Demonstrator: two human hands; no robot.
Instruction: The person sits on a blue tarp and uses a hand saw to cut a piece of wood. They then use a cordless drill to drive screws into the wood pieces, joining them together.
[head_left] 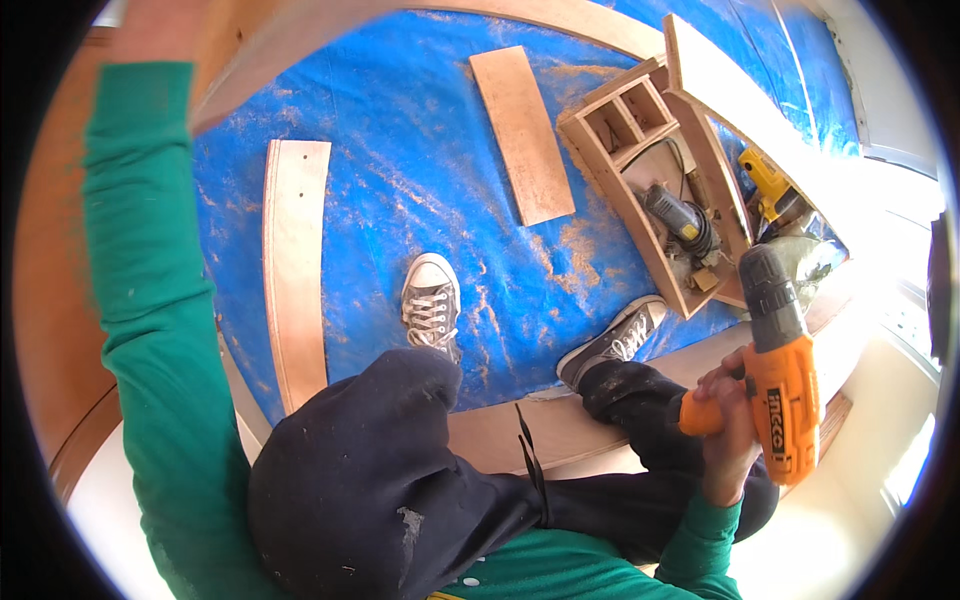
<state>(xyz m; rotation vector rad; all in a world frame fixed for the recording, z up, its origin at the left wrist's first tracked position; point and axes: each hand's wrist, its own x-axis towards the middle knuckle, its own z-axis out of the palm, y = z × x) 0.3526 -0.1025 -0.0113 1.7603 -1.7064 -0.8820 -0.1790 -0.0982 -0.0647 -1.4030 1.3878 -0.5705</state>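
Note:
My right hand (pixel 733 428) is wrapped round the handle of an orange cordless drill (pixel 788 375), held up at the right beside my knee. Its black chuck points away from me, and I cannot make out a bit in it. My left arm, in a green sleeve, stretches forward along the left side. At the upper left rim my left hand (pixel 158 32) is smeared by motion and its fingers do not show. Next to it is a blurred pale wooden board (pixel 285 50); whether the hand grips it, I cannot tell.
A blue tarp (pixel 375 200) dusted with sawdust covers the floor. On it lie a long plywood strip (pixel 297 260) and a short plank (pixel 522 138). A wooden box (pixel 640 235) holds a grinder (pixel 680 218); a yellow power tool (pixel 770 185) is beside it. Brown wood panelling (pixel 55 280) stands left.

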